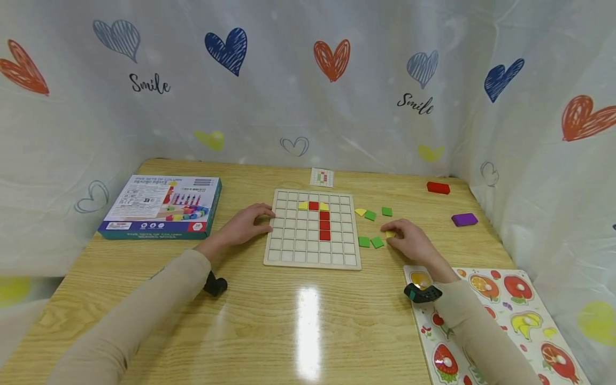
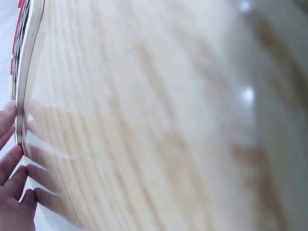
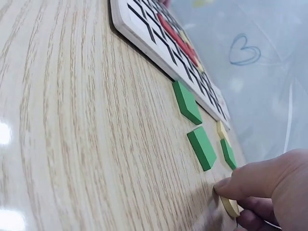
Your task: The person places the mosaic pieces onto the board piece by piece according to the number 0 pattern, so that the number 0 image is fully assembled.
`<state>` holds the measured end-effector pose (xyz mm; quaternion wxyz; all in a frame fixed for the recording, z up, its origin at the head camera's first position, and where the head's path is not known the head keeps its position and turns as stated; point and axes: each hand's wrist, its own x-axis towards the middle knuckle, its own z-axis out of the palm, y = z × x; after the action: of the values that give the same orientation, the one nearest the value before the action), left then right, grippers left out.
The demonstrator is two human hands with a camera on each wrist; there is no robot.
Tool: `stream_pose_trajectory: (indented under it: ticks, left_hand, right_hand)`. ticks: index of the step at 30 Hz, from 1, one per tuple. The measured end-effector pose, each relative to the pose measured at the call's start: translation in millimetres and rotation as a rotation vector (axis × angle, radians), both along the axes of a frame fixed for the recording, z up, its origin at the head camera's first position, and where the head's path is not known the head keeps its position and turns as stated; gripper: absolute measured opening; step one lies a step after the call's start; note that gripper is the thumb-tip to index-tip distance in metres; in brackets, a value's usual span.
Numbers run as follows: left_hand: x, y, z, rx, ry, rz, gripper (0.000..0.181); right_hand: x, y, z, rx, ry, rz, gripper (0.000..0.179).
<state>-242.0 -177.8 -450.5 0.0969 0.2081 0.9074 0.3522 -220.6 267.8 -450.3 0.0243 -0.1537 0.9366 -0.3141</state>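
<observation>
A wooden grid board [image 1: 293, 256] lies mid-table. A red square [image 1: 314, 206] sits in it between two yellow quarter-round pieces [image 1: 303, 205], with a column of red squares [image 1: 325, 225] below to the right. My left hand [image 1: 244, 224] touches the board's left edge with relaxed fingers [image 2: 10, 163]. Right of the board, my right hand [image 1: 409, 240] pinches a yellow piece [image 3: 230, 207] between thumb and fingers, low at the tabletop. Its shape is partly hidden. Between that hand and the board lie several green squares [image 1: 364, 242] and another yellow piece [image 1: 360, 212].
A small pattern card [image 1: 322, 177] lies behind the board. At the left is a boxed toy set [image 1: 163, 206]. A red block [image 1: 438, 187] and a purple block [image 1: 464, 220] stand at the right. A fruit puzzle board [image 1: 510, 315] lies under the right forearm.
</observation>
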Motion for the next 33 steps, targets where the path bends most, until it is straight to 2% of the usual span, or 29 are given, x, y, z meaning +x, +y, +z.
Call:
stream_pose_trajectory:
  ticks: [8, 17, 22, 29, 33]
  left_hand:
    - [0.7, -0.1, -0.1, -0.001, 0.002, -0.001, 0.036]
    - [0.0, -0.7, -1.7, 0.003, 0.009, -0.005, 0.037]
    - [-0.1, -0.6, -1.7, -0.001, 0.008, 0.0, 0.037]
    - [-1.1, -0.7, -1.3, -0.005, 0.015, -0.001, 0.036]
    - [-1.6, -0.9, -1.3, -0.007, 0.014, 0.001, 0.036]
  right_hand:
    - [1.7, 2, 3.3, 0.031, -0.021, -0.014, 0.028]
    - [4.1, 0, 4.2, 0.063, 0.017, -0.05, 0.031]
    - [4.4, 0, 7.5, 0.081, 0.008, -0.051, 0.03]
    - [7.3, -9, 13.5, 0.035, 0.02, -0.045, 0.029]
    - [11.8, -27, 15.8, -0.014, 0.02, 0.004, 0.029]
